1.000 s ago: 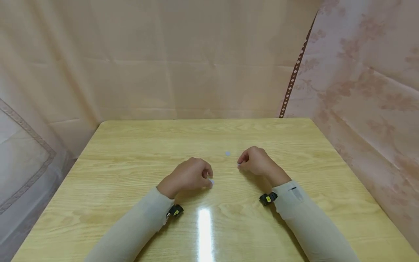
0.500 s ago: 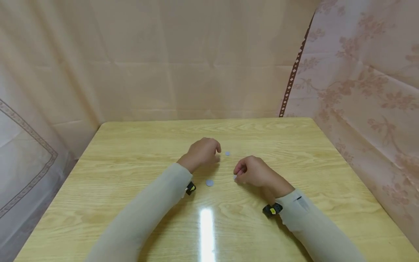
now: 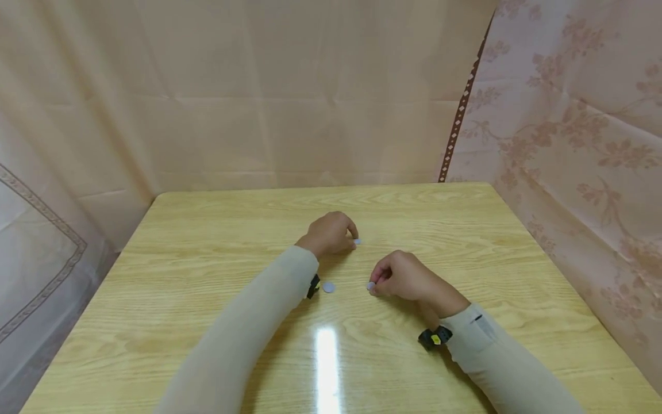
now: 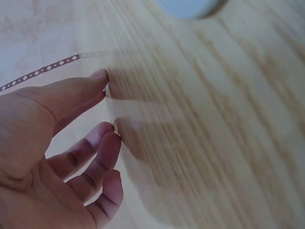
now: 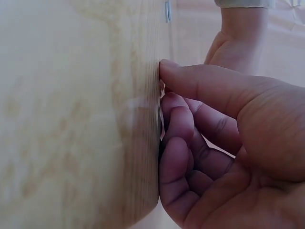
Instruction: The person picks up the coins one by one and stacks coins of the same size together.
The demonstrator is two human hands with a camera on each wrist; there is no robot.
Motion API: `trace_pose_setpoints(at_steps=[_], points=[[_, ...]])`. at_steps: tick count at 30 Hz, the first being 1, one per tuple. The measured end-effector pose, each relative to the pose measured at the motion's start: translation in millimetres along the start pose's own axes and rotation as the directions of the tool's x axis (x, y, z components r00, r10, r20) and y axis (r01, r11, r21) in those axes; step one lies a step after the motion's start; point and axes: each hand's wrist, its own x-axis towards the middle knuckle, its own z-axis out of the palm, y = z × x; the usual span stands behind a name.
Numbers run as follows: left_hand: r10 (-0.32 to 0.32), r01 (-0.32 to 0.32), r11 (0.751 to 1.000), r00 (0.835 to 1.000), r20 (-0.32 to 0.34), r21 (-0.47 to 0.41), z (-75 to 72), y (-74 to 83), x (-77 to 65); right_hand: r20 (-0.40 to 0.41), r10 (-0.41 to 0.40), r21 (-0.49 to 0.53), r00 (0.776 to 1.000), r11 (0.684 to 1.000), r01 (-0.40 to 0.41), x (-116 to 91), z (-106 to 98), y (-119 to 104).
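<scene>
Three small pale round discs are on the wooden table in the head view. At the far disc (image 3: 357, 242), my left hand (image 3: 332, 233) has its thumb and index fingertip at opposite sides, pinching it at the tabletop. My right hand (image 3: 405, 278) pinches a nearer disc (image 3: 370, 286) by its edges, fingertips down on the wood. A third disc (image 3: 328, 287) lies flat beside my left wrist, untouched. In the left wrist view a disc (image 4: 188, 5) is partly cut off at the top. The right wrist view shows my right fingers (image 5: 176, 119) curled against the table; they hide their disc.
The light wooden table (image 3: 217, 253) reaches back to a beige curtain (image 3: 289, 103). A flowered cloth (image 3: 579, 126) hangs at the right. Black wrist cameras (image 3: 435, 338) sit under both cuffs. A bright reflection (image 3: 327, 368) lies on the near tabletop.
My left hand has let go of the nearer left disc and moved forward and right to the far one. My right hand has drawn its disc closer to me and slightly left.
</scene>
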Motion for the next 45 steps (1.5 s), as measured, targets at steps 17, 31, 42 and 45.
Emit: trace_pose_setpoints(at_steps=[17,31,42,45], points=[[0.031,-0.022,0.994,0.995,0.092,-0.104,1.7,3.5,2.3,0.021,0.008,0.059,1.000,0.998,-0.010,3,0,3],[0.086,-0.075,0.992,0.991,0.102,-0.106,-0.5,3.0,-4.8,0.036,0.000,0.074,0.999,0.997,-0.003,2,0,3],[0.178,-0.169,0.977,0.982,0.060,-0.127,-3.7,4.8,-30.7,0.052,0.003,0.079,0.999,0.997,-0.007,3,-2,6],[0.223,-0.216,0.970,0.974,0.050,-0.112,-4.5,11.9,-42.1,0.067,-0.003,0.084,0.998,0.996,-0.002,2,-5,7]])
